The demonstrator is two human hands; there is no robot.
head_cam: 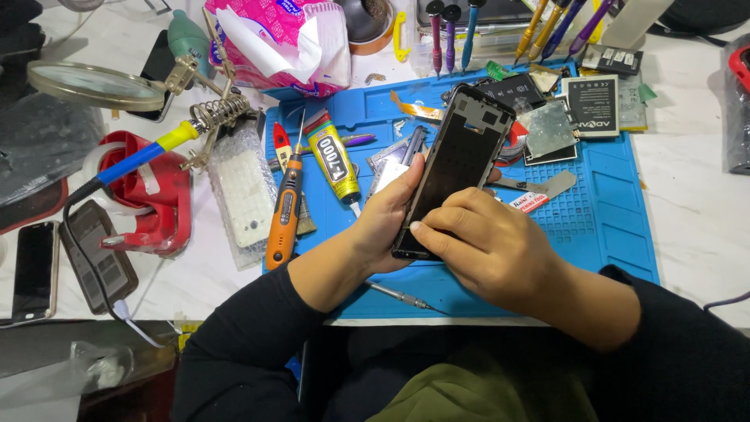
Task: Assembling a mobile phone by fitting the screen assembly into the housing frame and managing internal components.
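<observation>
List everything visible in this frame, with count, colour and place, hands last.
phone frame: 1, black, held over the mat centre
work mat: 1, blue, centre of the table
electric screwdriver: 1, orange, mat's left edge
glue tube: 1, yellow and black, red cap, mat upper left
batteries: 2 or more, black, mat upper right
precision screwdrivers: several, pink, blue, yellow and purple handles, top centre
tissue pack: 1, pink, top
soldering iron: 1, blue and yellow handle, left
tape dispenser: 1, red, left
magnifier: 1, metal rim, upper left
phones: 2, dark, lower left
left hand: 1, grip on the frame's left edge
right hand: 1, fingers at the frame's lower end
</observation>
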